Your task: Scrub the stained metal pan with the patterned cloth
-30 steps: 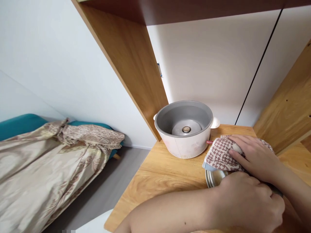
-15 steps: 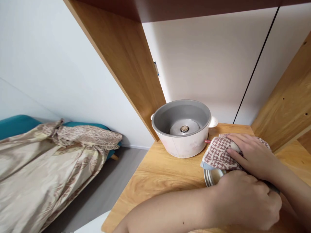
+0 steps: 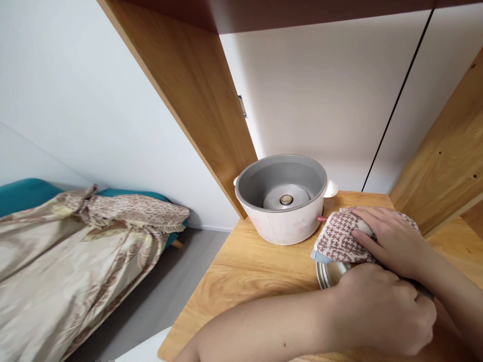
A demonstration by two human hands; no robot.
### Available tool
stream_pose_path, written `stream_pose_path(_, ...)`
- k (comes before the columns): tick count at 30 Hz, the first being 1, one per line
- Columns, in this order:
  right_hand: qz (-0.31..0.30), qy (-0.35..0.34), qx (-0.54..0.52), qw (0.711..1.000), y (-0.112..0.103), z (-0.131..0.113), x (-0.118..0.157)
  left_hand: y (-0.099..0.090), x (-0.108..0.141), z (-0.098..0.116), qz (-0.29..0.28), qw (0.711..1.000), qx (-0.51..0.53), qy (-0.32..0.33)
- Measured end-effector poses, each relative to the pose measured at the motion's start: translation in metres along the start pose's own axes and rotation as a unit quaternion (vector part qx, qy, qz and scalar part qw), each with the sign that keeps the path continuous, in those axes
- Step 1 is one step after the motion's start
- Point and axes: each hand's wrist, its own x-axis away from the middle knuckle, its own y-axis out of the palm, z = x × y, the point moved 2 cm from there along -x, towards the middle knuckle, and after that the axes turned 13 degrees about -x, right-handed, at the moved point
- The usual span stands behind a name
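Observation:
My left hand [image 3: 385,307] is closed in a fist at the near edge of a round, silver-banded metal piece [image 3: 325,275]; its fingertips are hidden. Most of that piece lies behind my hands and a cloth, so I cannot tell its exact kind. My right hand [image 3: 394,236] rests over the brown-and-white checked cloth [image 3: 337,238], fingers bent round it and thumb apart, pressing it against the metal piece. Just left of the cloth stands a white rice cooker body [image 3: 285,226], lidless, its grey inside and central round sensor exposed.
The wooden desktop [image 3: 211,286] ends in an edge at the left. Wooden side panels [image 3: 204,100] and a dark red shelf [image 3: 302,15] frame the space. At the far left, patterned fabric [image 3: 68,261] covers a teal sofa [image 3: 28,191].

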Motion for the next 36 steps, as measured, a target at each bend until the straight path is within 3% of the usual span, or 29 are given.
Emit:
stream_pose_path(8,0.008,-0.009,-0.003,1.0,-0.0007,-0.0012,-0.0007,0.0003,-0.0003,0.0001,0.008,1.0,-0.001,-0.003)
stream_pose_path(18,0.002,0.001,-0.003,1.0,-0.0003,-0.0008,0.0004,-0.0011,-0.0018,-0.0007,-0.02,1.0,0.009,0.002)
stream_pose_path(25,0.014,-0.009,-0.002,1.0,-0.0008,-0.0022,-0.0005,-0.0001,-0.0011,-0.0001,0.015,1.0,0.001,-0.01)
stream_pose_path(32,0.014,-0.012,-0.003,1.0,-0.0012,-0.0024,-0.0005,-0.0016,-0.0024,-0.0015,-0.027,1.0,0.016,-0.003)
stream_pose_path(36,0.004,-0.005,-0.003,1.0,-0.0009,-0.0014,-0.001,-0.0012,-0.0011,-0.0006,-0.003,1.0,0.003,-0.006)
